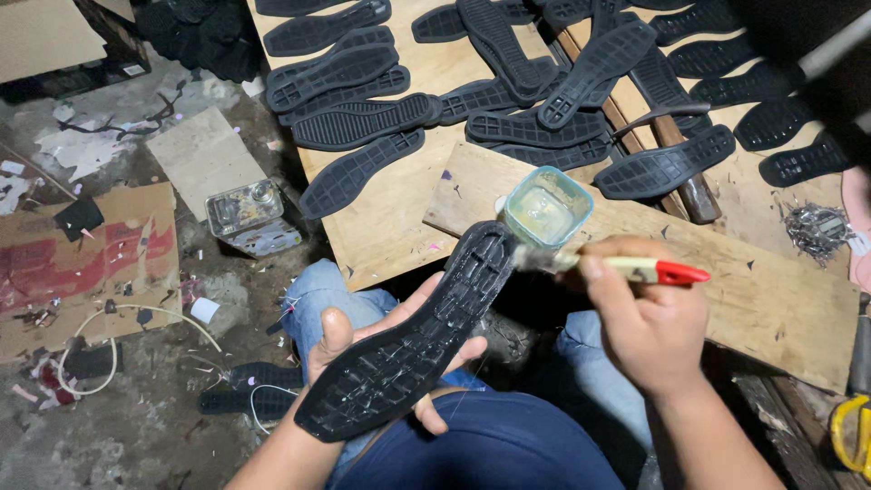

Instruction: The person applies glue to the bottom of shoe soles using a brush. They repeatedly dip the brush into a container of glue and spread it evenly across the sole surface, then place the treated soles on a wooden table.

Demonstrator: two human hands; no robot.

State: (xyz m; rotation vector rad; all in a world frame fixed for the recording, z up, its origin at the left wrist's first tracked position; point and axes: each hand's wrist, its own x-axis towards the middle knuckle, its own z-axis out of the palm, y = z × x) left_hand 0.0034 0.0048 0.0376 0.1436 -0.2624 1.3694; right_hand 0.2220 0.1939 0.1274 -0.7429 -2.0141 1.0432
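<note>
The black rubber shoe sole [408, 340] lies in the left hand [363, 349]. The right hand [649, 313] holds the red-handled brush [617, 266] at the sole's tip, just before the small clear plastic tub [547, 207] on the plywood board [753, 290]. More black soles [363, 122] lie behind.

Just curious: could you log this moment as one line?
left hand: holds black sole | right hand: holds brush, bristles at sole's end | glue tub: on board

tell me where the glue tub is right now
In the head view the glue tub sits on the wooden board, centre, just above the brush in the right hand.
</note>
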